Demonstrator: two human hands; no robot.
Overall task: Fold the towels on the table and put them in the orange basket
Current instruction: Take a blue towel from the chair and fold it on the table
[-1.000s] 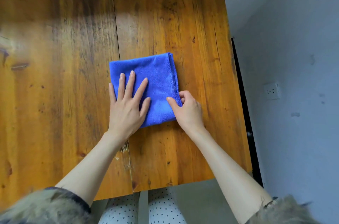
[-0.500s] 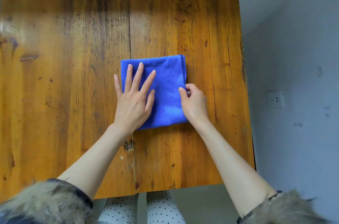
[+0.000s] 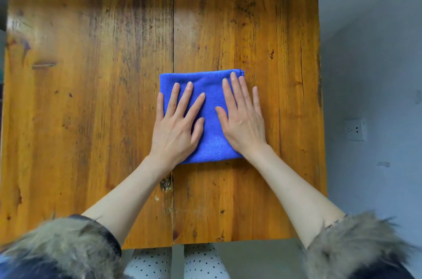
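At the left near corner a shaggy fur cuff (image 3: 57, 244), coarse grey-brown pile over a dark sleeve edge, frames a bare forearm that runs up and to the right. The wooden table (image 3: 91, 107) under it is built of broad planks with an orange-brown varnish, streaked by dark grain, small knots and scuffs; a straight seam runs from far to near down its middle, and a pale band of glare crosses the far part.

The left hand (image 3: 175, 128) lies palm down on the left half of the blue towel (image 3: 211, 123), fingers straight and fanned apart, the little finger along the cloth's left edge. The towel is a soft, fine-napped microfibre cloth folded to a squarish pad with rounded corners, lying flat just right of the seam, roughly midway between the near and far edges of the table.

The right hand (image 3: 243, 121) presses flat on the towel's right half, fingers straight and close together, reaching nearly to the far right corner; its outer edge overhangs onto bare wood. The two hands lie side by side, thumbs near each other but apart.

The right forearm leads back to a second fur cuff (image 3: 356, 246). Beyond the table's right edge stands a smooth pale grey wall (image 3: 376, 73) with a white socket plate (image 3: 355, 129). Below the near edge show polka-dotted trousers (image 3: 198, 262).
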